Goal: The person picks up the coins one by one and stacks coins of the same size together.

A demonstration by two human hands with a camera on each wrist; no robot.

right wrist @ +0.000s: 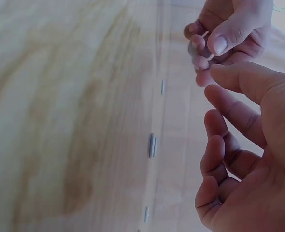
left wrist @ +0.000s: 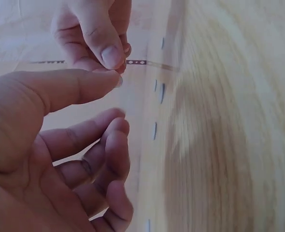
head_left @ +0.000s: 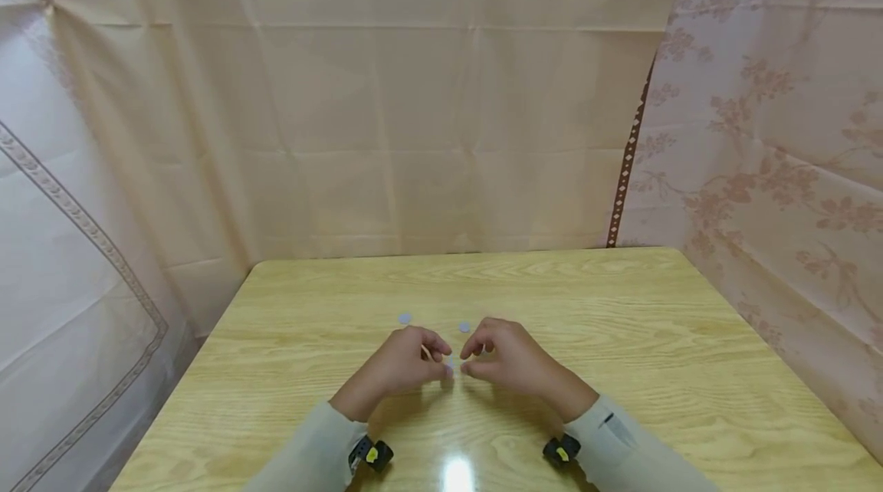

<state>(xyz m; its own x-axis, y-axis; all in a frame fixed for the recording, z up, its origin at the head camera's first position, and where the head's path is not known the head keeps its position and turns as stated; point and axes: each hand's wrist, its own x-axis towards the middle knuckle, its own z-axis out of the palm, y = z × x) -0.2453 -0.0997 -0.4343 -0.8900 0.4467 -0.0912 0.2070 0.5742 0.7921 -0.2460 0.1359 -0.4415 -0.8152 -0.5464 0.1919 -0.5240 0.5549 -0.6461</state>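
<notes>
Mid-table (head_left: 621, 308), the left hand (head_left: 396, 365) and right hand (head_left: 510, 360) meet fingertip to fingertip, fingers curled narrow, pinching something too small to tell. Two small discs (head_left: 405, 318) lie just beyond, toward the far edge.

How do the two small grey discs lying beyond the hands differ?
The left disc lies farther from the hands, out to the left of the left hand; the right disc lies close beyond the fingertips, nearer the right hand. The left disc looks slightly larger. Both are pale grey, round and flat on the wooden table.
</notes>
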